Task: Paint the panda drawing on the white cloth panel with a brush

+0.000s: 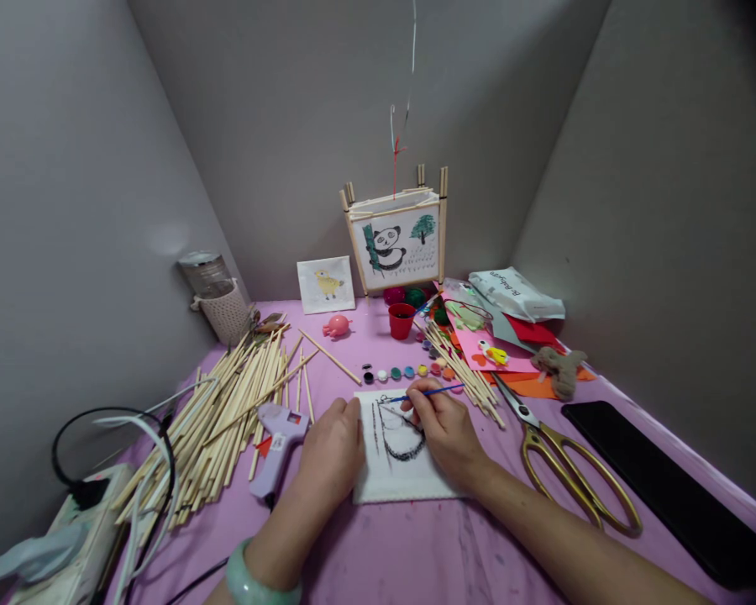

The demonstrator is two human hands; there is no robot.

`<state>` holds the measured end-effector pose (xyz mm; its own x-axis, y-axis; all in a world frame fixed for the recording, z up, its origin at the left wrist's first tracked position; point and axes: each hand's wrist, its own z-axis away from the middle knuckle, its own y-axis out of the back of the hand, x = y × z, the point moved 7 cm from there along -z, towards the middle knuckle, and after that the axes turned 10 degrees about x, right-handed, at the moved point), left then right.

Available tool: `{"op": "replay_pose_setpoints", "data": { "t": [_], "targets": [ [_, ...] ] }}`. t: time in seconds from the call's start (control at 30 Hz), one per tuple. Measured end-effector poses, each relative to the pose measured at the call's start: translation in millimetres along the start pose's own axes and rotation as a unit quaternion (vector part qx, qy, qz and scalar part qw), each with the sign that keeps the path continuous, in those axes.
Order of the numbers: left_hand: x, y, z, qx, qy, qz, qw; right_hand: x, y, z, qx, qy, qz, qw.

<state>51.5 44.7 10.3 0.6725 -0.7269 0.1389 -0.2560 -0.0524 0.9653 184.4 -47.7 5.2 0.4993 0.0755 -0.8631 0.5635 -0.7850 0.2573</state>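
Note:
My right hand (441, 424) is closed in a pinch around a thin blue paintbrush (438, 392). The brush tip touches the upper left of a white canvas panel (409, 489) lying on the table. Black painted lines on the panel show a curved body shape and upright strokes. My left hand (333, 445) is closed at the panel's left edge, holding it, with some fingers hidden. Behind the panel runs a strip of small paint pots (396, 374) in several colours. A red cup (401, 321) stands farther back.
A lilac glue gun (279, 449) and many wooden sticks (227, 420) lie left, near a power strip (76, 538) with cables. Gold-handled scissors (564, 462) and a black slab (661, 487) lie right. A hanging stick-framed panda lantern (396, 244) and a bird picture (326, 286) are behind.

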Motion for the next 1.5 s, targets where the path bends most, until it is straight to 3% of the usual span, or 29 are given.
{"op": "replay_pose_setpoints", "data": {
  "t": [0.47,1.5],
  "targets": [
    [-0.1,-0.5,0.8,-0.001,0.001,-0.001,1.0,-6.7,2.0,1.8,0.007,0.05,0.033,0.998],
    [-0.9,-0.5,0.0,-0.003,0.004,-0.004,1.0,-12.0,3.0,4.1,-0.001,0.081,0.05,0.995]
  ]
}}
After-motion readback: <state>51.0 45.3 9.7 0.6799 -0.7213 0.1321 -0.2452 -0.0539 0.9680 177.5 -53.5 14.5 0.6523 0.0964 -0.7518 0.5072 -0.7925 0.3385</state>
